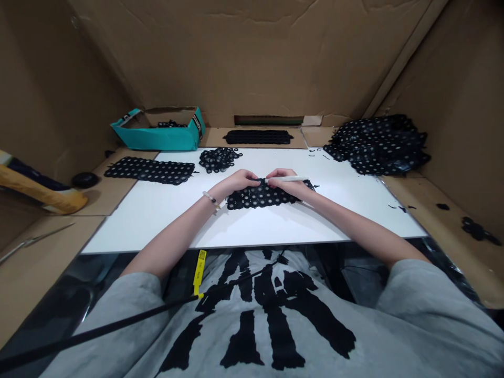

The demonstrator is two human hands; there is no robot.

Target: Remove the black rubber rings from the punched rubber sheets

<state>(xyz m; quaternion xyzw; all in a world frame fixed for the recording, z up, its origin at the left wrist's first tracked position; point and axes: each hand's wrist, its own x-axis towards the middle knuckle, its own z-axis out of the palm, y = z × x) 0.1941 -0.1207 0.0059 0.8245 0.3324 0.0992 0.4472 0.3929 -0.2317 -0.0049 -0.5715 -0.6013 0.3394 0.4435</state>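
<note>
Two hands in play at the centre of the desk (157, 226), and here's the action: the left hand (235, 182) is curled over the top edge of a black perforated sheet (260, 195), fingertips on it, though whether it's pinching is hard to call from this angle. The right hand (284, 181) is closed around a white pen-shaped tool (290, 178), its tip right at that same edge. The sheet lies flat on the white desktop, directly in front of the person. Beyond it, a second perforated sheet (149, 170) lies to the left, a cluster of loose black rings (218, 159) sits just past the hands, and a big heap of sheets (378, 144) is piled far right. A third sheet (258, 137) lies on cardboard at the back, beside a teal box (161, 135) holding black pieces (170, 124).
</note>
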